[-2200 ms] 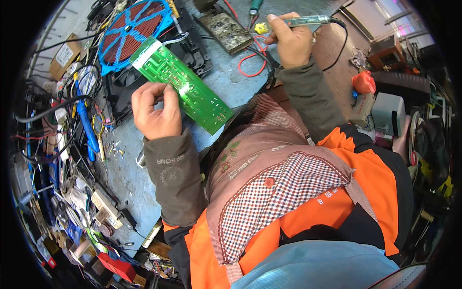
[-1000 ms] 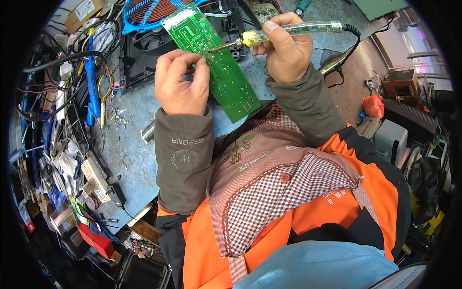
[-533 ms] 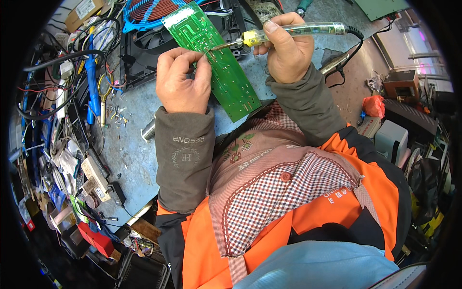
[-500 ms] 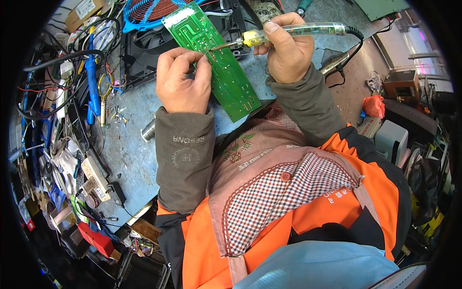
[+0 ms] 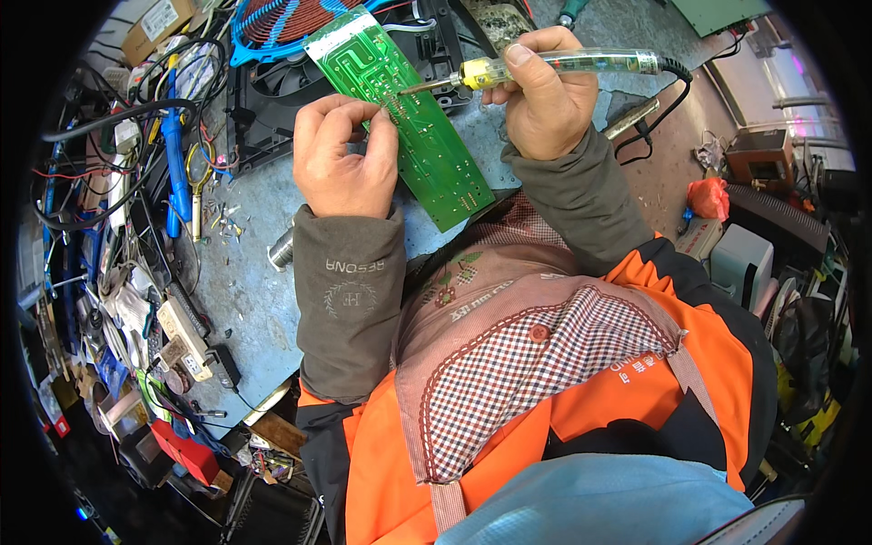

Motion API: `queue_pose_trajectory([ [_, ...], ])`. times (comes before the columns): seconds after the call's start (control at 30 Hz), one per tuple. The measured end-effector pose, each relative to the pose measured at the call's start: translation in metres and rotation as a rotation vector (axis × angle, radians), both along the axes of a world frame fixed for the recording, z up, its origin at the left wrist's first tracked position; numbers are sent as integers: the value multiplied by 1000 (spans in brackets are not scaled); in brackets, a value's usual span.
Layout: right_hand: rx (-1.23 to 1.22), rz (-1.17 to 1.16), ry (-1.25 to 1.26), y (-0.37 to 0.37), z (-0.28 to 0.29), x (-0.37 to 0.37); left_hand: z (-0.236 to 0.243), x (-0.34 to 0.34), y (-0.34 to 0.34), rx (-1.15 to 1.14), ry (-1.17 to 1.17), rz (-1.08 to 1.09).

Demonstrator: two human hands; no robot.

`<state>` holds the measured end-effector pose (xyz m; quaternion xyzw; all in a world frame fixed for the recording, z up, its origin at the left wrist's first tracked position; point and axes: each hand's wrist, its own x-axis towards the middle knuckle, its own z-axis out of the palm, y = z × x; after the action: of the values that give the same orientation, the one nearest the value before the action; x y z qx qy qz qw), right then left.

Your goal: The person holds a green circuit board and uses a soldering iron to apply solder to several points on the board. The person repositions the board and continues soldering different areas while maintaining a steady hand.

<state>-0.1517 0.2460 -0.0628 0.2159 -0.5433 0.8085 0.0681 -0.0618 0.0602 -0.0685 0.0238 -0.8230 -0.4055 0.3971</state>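
Note:
A long green circuit board [image 5: 440, 168] lies aslant at the far middle, its solder side up, over a black fan frame. My right hand [image 5: 549, 104] is closed around the clear handle of a soldering iron [image 5: 590, 61] with a yellow collar. Its thin tip points left and reaches the board's middle, at or just above the solder joints. At the board's left edge is my left hand [image 5: 343, 159], thumb and fingers pinched together close to the iron's tip. What that pinch holds, if anything, is too small or hidden to name.
A blue-rimmed coil [image 5: 291, 27] and the black fan frame [image 5: 272, 113] lie behind the board. Tangled cables, blue pliers-like tool [image 5: 173, 136] and a power strip [image 5: 182, 336] crowd the left. A solder spool [image 5: 282, 248] stands by my left sleeve. The iron's black cord [image 5: 679, 82] loops right.
The soldering iron and my right hand have shifted slightly right, drawing the tip a little along the board. My left hand has moved only a touch to the left.

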Motion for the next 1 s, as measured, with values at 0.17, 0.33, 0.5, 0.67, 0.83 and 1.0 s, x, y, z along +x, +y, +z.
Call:
queue_pose_trajectory([
  [0.17,-1,15,20,1,-1,-1,0,0,0,-2,3,2],
  [0.33,-13,41,35,2,-3,-2,-1,0,0,6,5,-3],
  [0.5,3,42,40,2,-3,-2,-1,0,0,-1,7,-3],
  [0.67,-1,50,15,1,-1,0,-3,-1,0,-1,11,-7],
  [0.83,-52,102,23,1,-4,-3,-1,0,0,0,1,-7],
  [1.0,-12,70,16,-1,-1,-1,-1,0,0,7,-2,-10],
])
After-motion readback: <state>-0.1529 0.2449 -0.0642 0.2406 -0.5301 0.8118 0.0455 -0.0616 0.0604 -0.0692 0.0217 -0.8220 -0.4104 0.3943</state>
